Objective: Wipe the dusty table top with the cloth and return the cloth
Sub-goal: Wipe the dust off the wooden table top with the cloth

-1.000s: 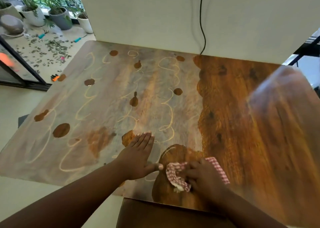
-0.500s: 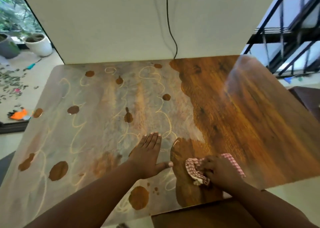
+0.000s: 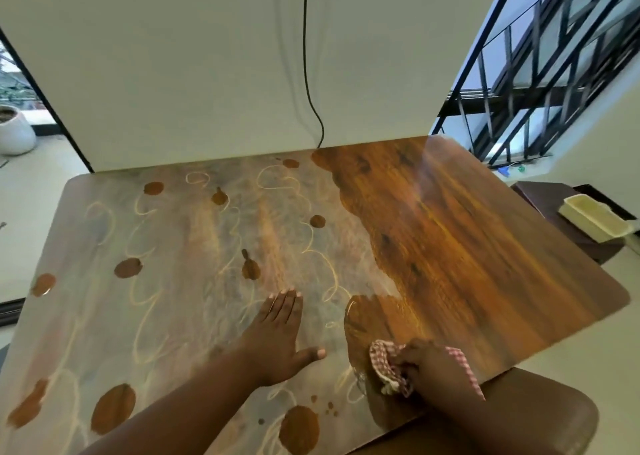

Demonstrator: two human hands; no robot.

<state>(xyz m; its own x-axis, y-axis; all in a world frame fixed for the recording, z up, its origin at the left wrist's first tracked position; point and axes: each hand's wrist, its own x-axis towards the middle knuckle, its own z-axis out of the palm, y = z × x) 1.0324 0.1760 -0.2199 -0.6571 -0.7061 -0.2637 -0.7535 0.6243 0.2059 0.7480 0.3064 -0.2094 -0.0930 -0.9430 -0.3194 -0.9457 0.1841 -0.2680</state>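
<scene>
The wooden table top is glossy brown on its right part. Its left and middle carry grey dust with pale squiggles and round bare spots. My right hand presses a bunched red-and-white checked cloth onto the table near the front edge, at the border between dusty and wiped wood. To the left of the cloth, my left hand lies flat on the dusty surface, fingers together and thumb out, holding nothing.
A white wall with a hanging black cable stands at the table's far edge. A brown chair back sits at the front right. A cream tray rests on a dark stand at right. A white plant pot is far left.
The view has swung to the right. My right hand with the cloth stays at the front edge and the wiped patch around it looks a little bigger. My left hand stays flat.
</scene>
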